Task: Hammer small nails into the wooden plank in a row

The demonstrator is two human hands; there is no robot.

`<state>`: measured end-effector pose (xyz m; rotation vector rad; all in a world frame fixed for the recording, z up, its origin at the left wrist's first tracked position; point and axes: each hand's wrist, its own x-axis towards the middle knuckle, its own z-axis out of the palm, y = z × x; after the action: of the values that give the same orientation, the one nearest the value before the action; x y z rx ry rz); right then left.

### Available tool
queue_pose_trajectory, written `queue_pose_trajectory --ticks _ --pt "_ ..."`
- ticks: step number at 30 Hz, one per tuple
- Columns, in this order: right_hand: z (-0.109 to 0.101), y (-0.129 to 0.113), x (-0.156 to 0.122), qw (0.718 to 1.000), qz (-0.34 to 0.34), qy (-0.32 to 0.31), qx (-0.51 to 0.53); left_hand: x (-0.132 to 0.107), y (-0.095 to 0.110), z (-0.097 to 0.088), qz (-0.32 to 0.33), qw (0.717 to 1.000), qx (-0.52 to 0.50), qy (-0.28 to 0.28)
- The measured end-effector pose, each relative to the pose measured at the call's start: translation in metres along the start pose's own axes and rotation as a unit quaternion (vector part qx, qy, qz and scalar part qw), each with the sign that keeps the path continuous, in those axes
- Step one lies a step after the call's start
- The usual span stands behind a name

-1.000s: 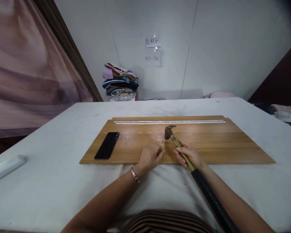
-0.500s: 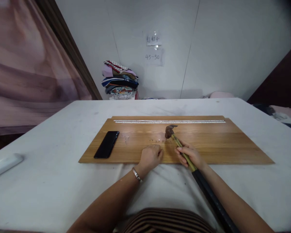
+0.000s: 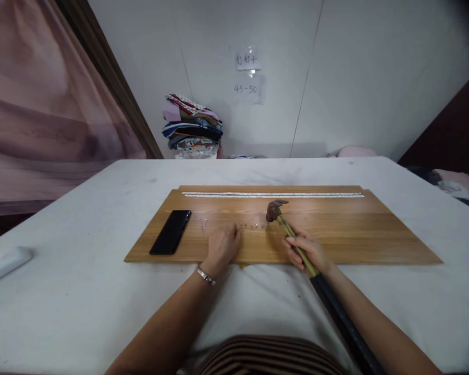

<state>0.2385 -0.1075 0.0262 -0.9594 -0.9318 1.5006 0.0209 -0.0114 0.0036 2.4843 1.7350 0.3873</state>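
My right hand point(image 3: 307, 249) is wrapped round the yellowish shaft of a claw hammer point(image 3: 292, 237). Its rusty head is over the wooden board point(image 3: 347, 229), and its black grip runs down toward me. Close by the hammer head, one nail point(image 3: 268, 225) stands in the board. To the left of it is a short row of small nail heads point(image 3: 252, 226). My left hand point(image 3: 222, 245), slightly blurred, hovers over or rests on the board left of that row. Its fingers are curled in, and anything inside them is hidden. A few loose nails point(image 3: 203, 224) lie beyond it.
A black phone point(image 3: 171, 233) lies on the board's left part. Two white measuring strips point(image 3: 273, 195) run along its far side. The board rests on a white-covered table point(image 3: 82, 224), with a white roll point(image 3: 8, 265) at left. Folded clothes point(image 3: 193, 127) are stacked by the wall.
My left hand has moved left, away from the nail row toward the loose nails, uncovering more of the board. My right hand and the hammer have hardly moved.
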Motion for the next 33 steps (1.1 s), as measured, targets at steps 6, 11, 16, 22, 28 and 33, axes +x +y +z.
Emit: queue_pose_trajectory --ticks 6,11,16,22,28,33 --pt "0.001 0.004 0.002 1.000 0.012 -0.009 0.006 0.010 -0.020 0.002 -0.019 0.999 0.042 0.023" --pt "0.000 0.007 0.002 1.000 0.011 -0.014 0.026 0.010 -0.016 0.001 -0.028 0.998 0.047 0.011" --pt "-0.002 0.006 0.001 0.999 -0.003 -0.016 0.029 0.010 -0.014 -0.003 -0.034 0.998 0.048 0.005" --pt "-0.001 0.007 0.002 0.999 0.002 -0.017 0.027 0.010 -0.016 0.000 -0.037 0.999 0.039 0.009" --pt "0.000 0.007 0.003 0.999 0.005 -0.010 0.030 0.009 -0.017 0.001 -0.030 0.998 0.045 0.013" --pt "0.001 0.003 0.000 1.000 0.006 -0.005 0.021 0.010 -0.018 0.003 -0.029 0.999 0.038 0.014"
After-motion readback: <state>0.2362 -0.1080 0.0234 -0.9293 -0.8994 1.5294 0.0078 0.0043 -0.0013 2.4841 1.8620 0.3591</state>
